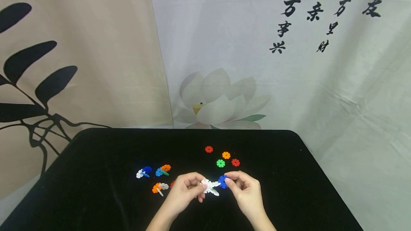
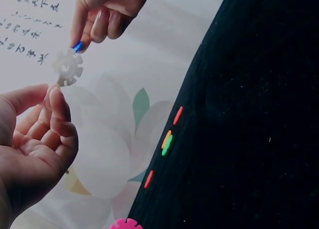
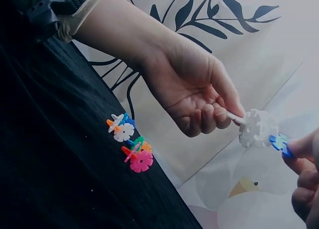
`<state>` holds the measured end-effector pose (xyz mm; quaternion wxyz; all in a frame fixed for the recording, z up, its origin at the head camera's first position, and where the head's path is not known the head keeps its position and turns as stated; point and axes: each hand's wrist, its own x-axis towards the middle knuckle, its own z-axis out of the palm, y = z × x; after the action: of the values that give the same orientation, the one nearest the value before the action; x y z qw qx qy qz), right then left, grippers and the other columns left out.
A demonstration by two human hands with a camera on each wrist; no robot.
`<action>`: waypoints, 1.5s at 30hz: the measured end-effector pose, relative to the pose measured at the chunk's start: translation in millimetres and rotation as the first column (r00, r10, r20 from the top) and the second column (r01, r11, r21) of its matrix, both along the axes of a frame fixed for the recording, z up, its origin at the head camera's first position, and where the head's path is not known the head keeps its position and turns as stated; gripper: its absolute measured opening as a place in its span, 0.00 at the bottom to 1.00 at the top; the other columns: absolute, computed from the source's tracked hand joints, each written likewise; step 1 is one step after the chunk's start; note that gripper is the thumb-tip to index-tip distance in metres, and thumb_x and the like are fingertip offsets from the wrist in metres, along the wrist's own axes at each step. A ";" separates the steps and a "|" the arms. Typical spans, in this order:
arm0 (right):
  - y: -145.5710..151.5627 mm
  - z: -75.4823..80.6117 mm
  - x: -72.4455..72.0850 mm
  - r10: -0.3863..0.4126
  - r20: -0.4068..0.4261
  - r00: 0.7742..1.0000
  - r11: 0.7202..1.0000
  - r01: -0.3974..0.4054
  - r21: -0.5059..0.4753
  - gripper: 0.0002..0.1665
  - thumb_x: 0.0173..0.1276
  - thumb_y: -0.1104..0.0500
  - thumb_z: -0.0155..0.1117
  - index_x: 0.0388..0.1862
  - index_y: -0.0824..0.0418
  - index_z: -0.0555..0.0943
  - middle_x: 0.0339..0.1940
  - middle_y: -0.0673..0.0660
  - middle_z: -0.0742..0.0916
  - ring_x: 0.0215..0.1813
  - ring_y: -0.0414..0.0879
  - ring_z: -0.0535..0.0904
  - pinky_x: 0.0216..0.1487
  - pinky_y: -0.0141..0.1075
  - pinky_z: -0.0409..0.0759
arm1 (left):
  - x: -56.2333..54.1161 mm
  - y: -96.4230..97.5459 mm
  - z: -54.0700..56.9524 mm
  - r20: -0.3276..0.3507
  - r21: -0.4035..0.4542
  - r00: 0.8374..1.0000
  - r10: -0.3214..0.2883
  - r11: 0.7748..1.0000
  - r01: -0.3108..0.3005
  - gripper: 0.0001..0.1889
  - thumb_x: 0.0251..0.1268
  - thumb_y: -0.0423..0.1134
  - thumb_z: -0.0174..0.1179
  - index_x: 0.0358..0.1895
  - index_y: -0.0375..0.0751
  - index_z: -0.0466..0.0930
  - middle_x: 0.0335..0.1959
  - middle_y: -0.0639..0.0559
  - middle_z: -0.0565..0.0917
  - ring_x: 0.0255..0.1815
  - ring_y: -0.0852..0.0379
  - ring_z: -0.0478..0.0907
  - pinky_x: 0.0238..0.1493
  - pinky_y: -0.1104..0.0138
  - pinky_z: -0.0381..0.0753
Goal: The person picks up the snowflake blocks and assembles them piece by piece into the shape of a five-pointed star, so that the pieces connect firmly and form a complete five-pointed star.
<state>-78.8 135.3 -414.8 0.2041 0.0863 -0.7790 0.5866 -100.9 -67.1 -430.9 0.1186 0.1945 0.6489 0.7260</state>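
Observation:
Several white notched plastic discs [image 1: 210, 187], joined into one cluster, are pinched between the thumb and fingers of my left hand [image 1: 187, 190], above the black table. My right hand [image 1: 246, 190] pinches a blue notched disc [image 1: 223, 181] by its outer edge, at the cluster's right side. In the right wrist view the blue disc [image 3: 281, 144] meets the rim of a white disc [image 3: 259, 129]; how deep the notches sit in each other I cannot tell. From the left wrist view, only a sliver of the blue disc [image 2: 78, 47] shows beneath the right fingertips.
Beyond the hands lie loose discs: red [image 1: 209, 149], orange [image 1: 226, 155], green [image 1: 220, 163] and another red [image 1: 236, 162]. Joined clusters sit to the left: white-blue [image 1: 143, 172], orange-blue-green [image 1: 163, 170], orange-white [image 1: 159, 188]. A pink disc [image 3: 141, 161] shows in the right wrist view.

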 end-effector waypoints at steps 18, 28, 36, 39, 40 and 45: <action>-2.7 -12.7 -0.1 -0.085 0.050 0.995 0.994 0.089 -0.066 0.12 0.58 0.68 0.70 0.42 0.60 0.86 0.24 0.50 0.84 0.18 0.42 0.71 0.18 0.30 0.69 | 4.4 11.3 -2.4 -0.027 -0.017 0.988 0.150 0.988 -0.150 0.06 0.63 0.30 0.62 0.40 0.30 0.79 0.27 0.38 0.83 0.24 0.54 0.80 0.32 0.65 0.83; -6.5 -11.8 3.0 -0.031 0.073 0.997 0.992 0.040 -0.122 0.15 0.57 0.70 0.70 0.44 0.63 0.85 0.30 0.48 0.87 0.27 0.47 0.80 0.27 0.30 0.77 | 3.7 8.2 -0.4 -0.016 0.010 0.986 0.167 0.986 -0.167 0.08 0.63 0.30 0.62 0.41 0.28 0.79 0.30 0.30 0.82 0.24 0.54 0.81 0.33 0.64 0.83; -7.5 -11.7 3.5 -0.060 0.046 0.997 0.982 0.067 -0.174 0.15 0.58 0.69 0.70 0.46 0.64 0.85 0.29 0.53 0.87 0.28 0.49 0.80 0.28 0.30 0.78 | 1.2 3.8 -2.8 -0.066 -0.045 0.996 0.063 0.997 -0.066 0.08 0.63 0.30 0.61 0.43 0.30 0.79 0.31 0.34 0.84 0.26 0.51 0.83 0.34 0.63 0.83; -6.3 -12.9 2.1 -0.074 0.031 0.997 0.981 0.078 -0.179 0.14 0.59 0.69 0.69 0.45 0.64 0.85 0.28 0.54 0.86 0.27 0.48 0.79 0.26 0.30 0.76 | -0.7 -2.8 -1.7 -0.092 -0.077 0.993 0.070 0.994 -0.077 0.09 0.63 0.31 0.62 0.44 0.32 0.80 0.31 0.39 0.85 0.27 0.50 0.83 0.36 0.63 0.83; -5.8 -13.2 1.6 -0.077 0.025 0.997 0.980 0.080 -0.183 0.14 0.59 0.70 0.69 0.45 0.64 0.85 0.28 0.55 0.86 0.26 0.47 0.78 0.26 0.30 0.76 | -1.6 -5.9 -1.2 -0.102 -0.089 0.991 0.081 0.992 -0.090 0.09 0.63 0.32 0.62 0.45 0.32 0.80 0.30 0.41 0.85 0.27 0.51 0.83 0.37 0.63 0.83; -2.5 -13.0 -0.1 -0.081 0.000 0.997 0.978 0.080 -0.191 0.13 0.61 0.72 0.66 0.46 0.66 0.84 0.27 0.56 0.85 0.26 0.46 0.77 0.25 0.29 0.75 | -8.4 -26.5 1.2 -0.129 -0.143 0.973 0.190 0.968 -0.208 0.09 0.64 0.35 0.62 0.44 0.33 0.80 0.29 0.44 0.84 0.29 0.50 0.83 0.36 0.63 0.82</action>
<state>-78.9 132.8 -427.8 0.2382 0.0372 -0.7212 0.6495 -109.3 -93.6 -429.7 0.0224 0.1597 0.7254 0.6692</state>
